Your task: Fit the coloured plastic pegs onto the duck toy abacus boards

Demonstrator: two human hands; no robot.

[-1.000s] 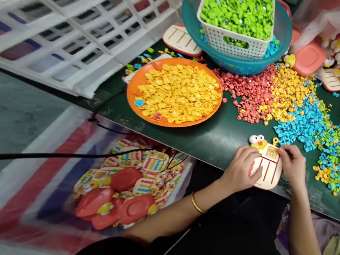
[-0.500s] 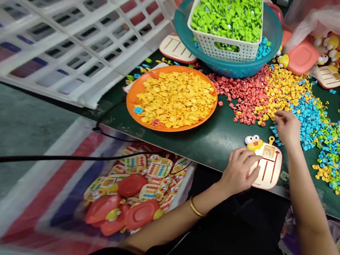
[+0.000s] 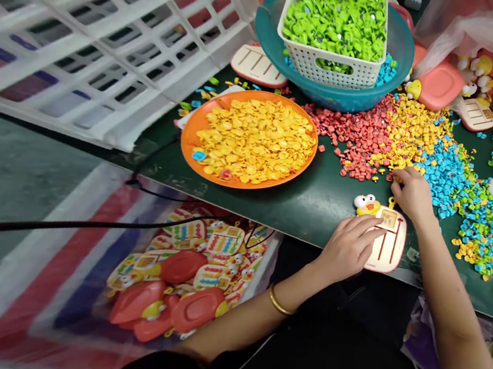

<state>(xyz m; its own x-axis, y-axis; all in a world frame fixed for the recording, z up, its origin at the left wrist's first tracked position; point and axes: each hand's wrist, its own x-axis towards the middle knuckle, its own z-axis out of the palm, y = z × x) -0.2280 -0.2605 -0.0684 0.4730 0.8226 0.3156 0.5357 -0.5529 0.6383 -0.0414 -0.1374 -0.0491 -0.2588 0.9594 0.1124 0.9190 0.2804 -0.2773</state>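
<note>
A cream duck-shaped toy board [image 3: 389, 245] with slots lies at the near edge of the dark green table [image 3: 325, 200]. My left hand [image 3: 349, 245] rests on its left side, fingers laid over it and pressing it down. My right hand [image 3: 411, 193] hovers just beyond the board's top, fingers curled together at the edge of the yellow beads [image 3: 409, 135]; whether it holds a bead is hidden. Red beads [image 3: 360, 138] and blue beads [image 3: 450, 173] lie in piles beside it.
An orange plate [image 3: 190, 132] of yellow discs sits to the left. A teal bowl [image 3: 401, 54] holds a white basket [image 3: 332, 69] of green pieces. A white crate [image 3: 89, 39] stands far left. Finished toys [image 3: 182, 272] lie in a bag below the table edge. More toy boards [image 3: 486, 100] crowd the right.
My right hand left the board, reached out to the bead piles, and has now drawn back a little toward the board. My left hand stayed on the board.
</note>
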